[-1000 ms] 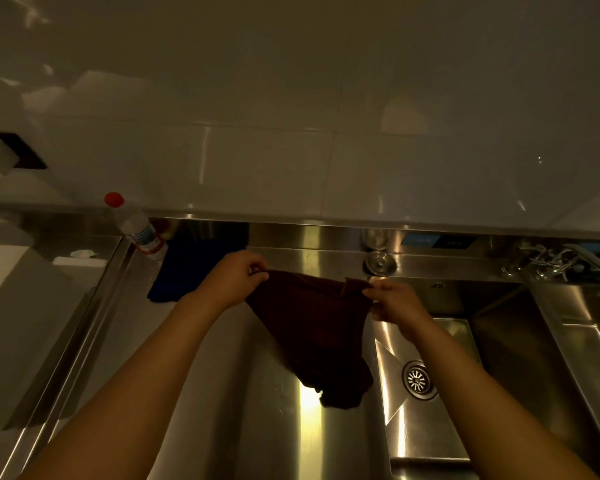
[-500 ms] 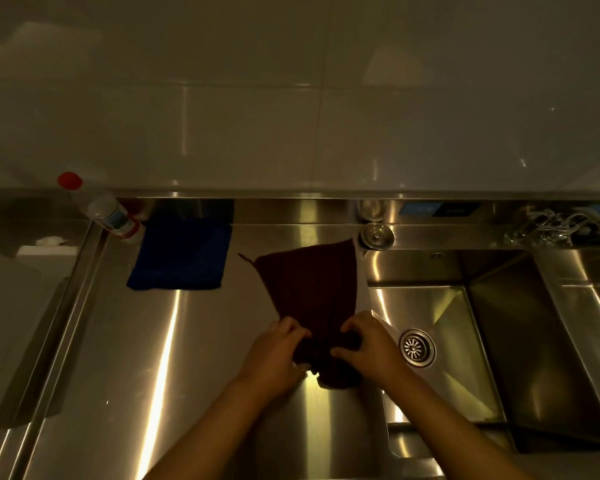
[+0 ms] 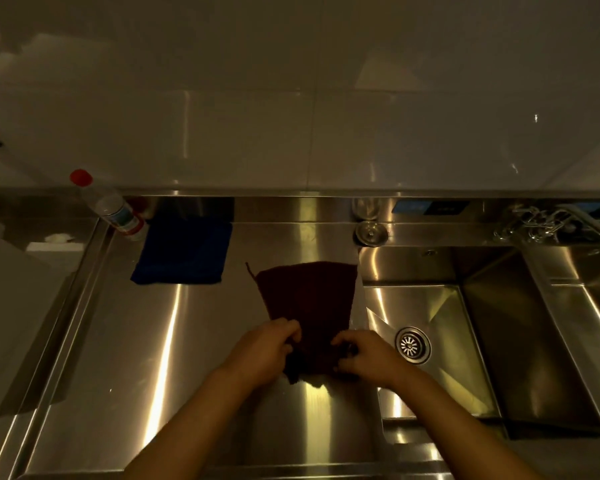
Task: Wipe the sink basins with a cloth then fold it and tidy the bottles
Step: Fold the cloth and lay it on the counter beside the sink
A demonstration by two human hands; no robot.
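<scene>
While the dark red cloth (image 3: pixel 307 299) lies flat on the steel worktop (image 3: pixel 174 358) at the centre of the frame, the left hand (image 3: pixel 264 351) and right hand (image 3: pixel 364 358) each pinch its near edge. It looks soft and limp, so corners give the best grip.

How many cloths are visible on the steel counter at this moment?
2. The dark red cloth lies spread beside the sink basin; the left hand and right hand grip its near edge. The blue cloth lies flat farther back, beside the bottle. No others are visible.
</scene>
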